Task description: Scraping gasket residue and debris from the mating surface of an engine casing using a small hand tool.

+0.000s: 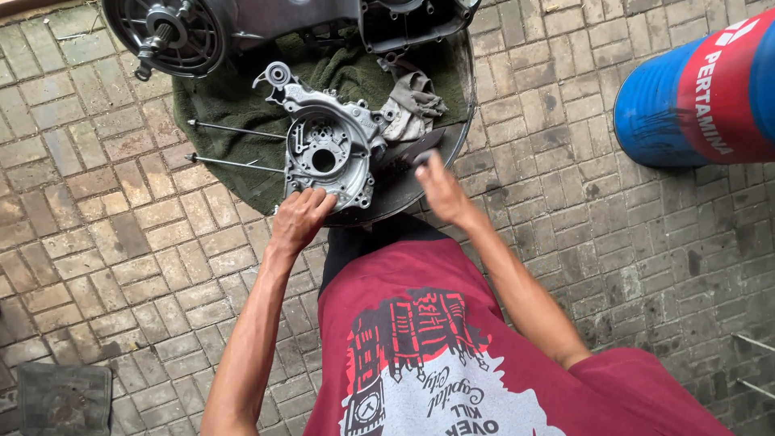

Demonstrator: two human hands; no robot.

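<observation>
Aluminium crankcase half (327, 149) is being steadied on the green cloth (234, 105) by the left hand (299, 220), fingers curled over its lower edge. A dark, blurred tool (420, 153) is being pinched in the right hand (440, 190). Two long studs (230, 145) are still fitted; the case is already stripped bare.

Dark red short-sleeved T-shirt, large grey-white, black and red print of clock tower and buildings across front. Dark trousers or shorts below hem. Forearms bare, left hand (299, 218) and right hand (440, 190) ungloved, no watch or rings visible.
</observation>
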